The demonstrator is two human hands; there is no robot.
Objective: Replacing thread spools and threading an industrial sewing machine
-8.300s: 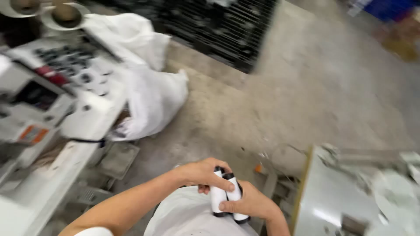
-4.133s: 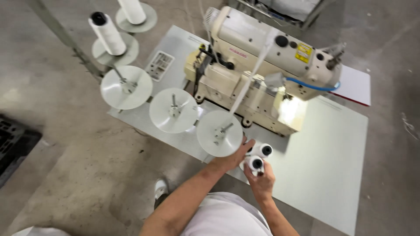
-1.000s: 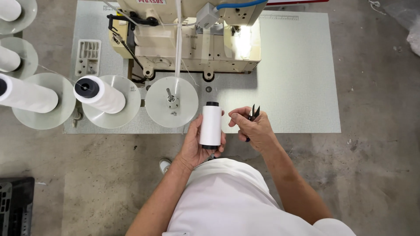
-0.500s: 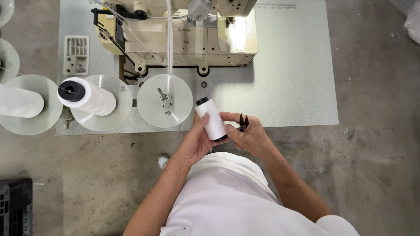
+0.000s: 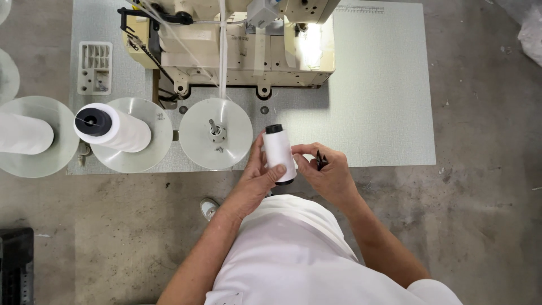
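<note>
My left hand (image 5: 255, 179) grips a white thread spool (image 5: 279, 152) with a black core, tilted, just above the table's near edge. My right hand (image 5: 329, 171) touches the spool's lower side with its fingertips and holds small black snips (image 5: 320, 160) in its fingers. Just left of the spool lies an empty round spool plate (image 5: 215, 134) with a centre pin. Further left, another plate (image 5: 135, 141) carries a white thread cone (image 5: 110, 127) lying toward the left.
A cream industrial sewing machine (image 5: 237, 45) sits at the back of the grey table (image 5: 378, 90), its lamp lit. A third cone (image 5: 22, 133) is at the far left. A small plastic tray (image 5: 95, 66) lies beside the machine. Concrete floor surrounds the table.
The view has shifted slightly. I have turned the spool more upright and brought it a little right, with my right fingertips now on its lower side.
</note>
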